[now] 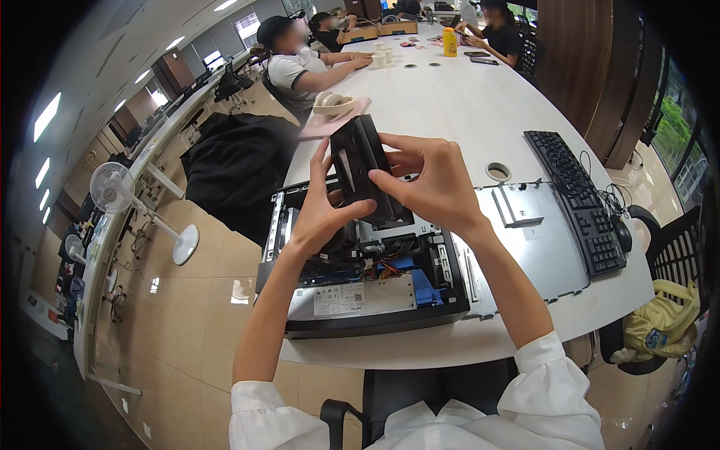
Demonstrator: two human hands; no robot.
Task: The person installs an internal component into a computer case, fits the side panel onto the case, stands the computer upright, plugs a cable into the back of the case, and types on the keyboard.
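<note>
"What's nearest?"

"The open computer case (375, 325), its black near rim running left to right. A metal power supply (364, 297) lies just inside, and a flat metal panel (536, 259) sits beside the case on the right."

"And the hands?"

"Both are closed on one thing, a black box-shaped part (358, 146). The left hand (324, 215) grips its left side and lower end; the right hand (439, 184) has it from the right, higher up. Neither is free."

"So which hand is nearer to it?"

"Neither — both touch it. The left is simply closer to the wearer."

"How does the part lie?"

"Between the hands, in front of the case's far half. Its long axis slants from upper left, the far end, to lower right — across the near rim's line, not along it. I'd judge that slant against the case to be the relation that counts."

"Is it touching the case?"

"I can't tell; its lower end overlaps the interior from this view."

"Beyond that?"

"A tape ring (498, 172) to the right, then pale headphones (334, 103) to the left, well apart from the hands."
</note>
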